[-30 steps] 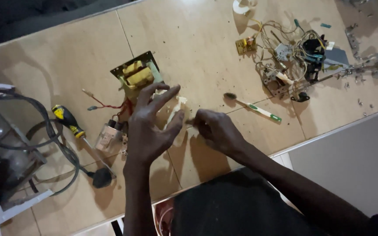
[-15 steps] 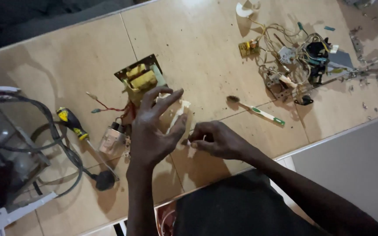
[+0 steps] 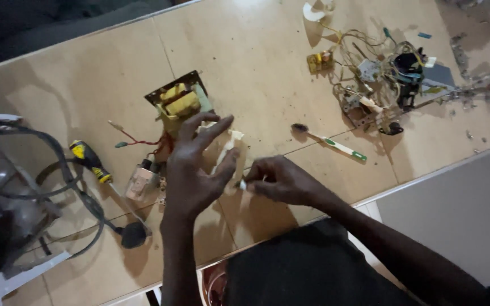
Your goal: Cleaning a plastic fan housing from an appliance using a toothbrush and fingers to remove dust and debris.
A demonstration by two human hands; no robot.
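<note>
Head view, single entry: your left hand [image 3: 197, 170] is raised over the bench [image 3: 256, 62] with fingers spread and nothing clamped in it, its fingertips resting on or just above a cream plastic part [image 3: 227, 148]; contact cannot be confirmed from this angle. Your right hand [image 3: 279, 180] is pinched closed on a small white piece [image 3: 243, 185], held at the fingertips just beside the cream part's lower end. Change noted against the earlier pictures: the right hand has drawn a little to your right and lower, and the white piece now shows clear of the cream part, which reads as a small component coming away from it; the left hand has kept its spread pose over the same spot. Adjacent items: a yellow-wound transformer [image 3: 180, 102] just behind the left hand, with red wires [image 3: 140, 140] trailing to a small pale relay block [image 3: 141, 182]; a yellow-and-black screwdriver [image 3: 89, 161] to the left; a black cable [image 3: 58, 170] looping to a dark plug; a toothbrush [image 3: 330, 143] to the right, well apart; a tangle of wires and parts [image 3: 387, 79] at the far right.
</note>
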